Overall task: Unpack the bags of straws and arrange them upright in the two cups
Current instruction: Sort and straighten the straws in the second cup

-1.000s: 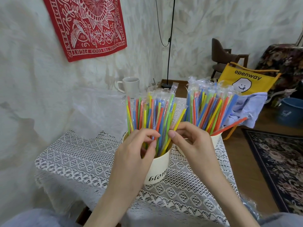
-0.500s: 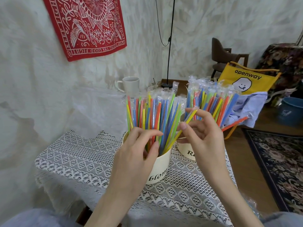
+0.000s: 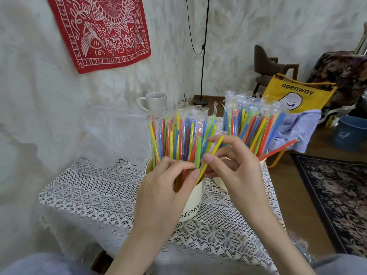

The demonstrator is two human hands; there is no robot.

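A: What are your hands doing?

B: Your right hand (image 3: 236, 171) pinches a single yellow straw (image 3: 211, 158) between thumb and fingers, slanted over the near cup (image 3: 191, 203). Your left hand (image 3: 164, 187) has its fingertips closed on the wrapped straws (image 3: 178, 141) at that cup's rim.

A: Where do the straws stand?

B: Mostly upright in two pale cups on the lace-covered desk (image 3: 89, 191). The near cup sits between your hands; the far cup (image 3: 220, 181) stands just beside it to the right, packed with its own bunch (image 3: 254, 124). One orange straw (image 3: 278, 148) leans out sideways from that bunch. A white mug (image 3: 155, 104) stands at the desk's far edge.
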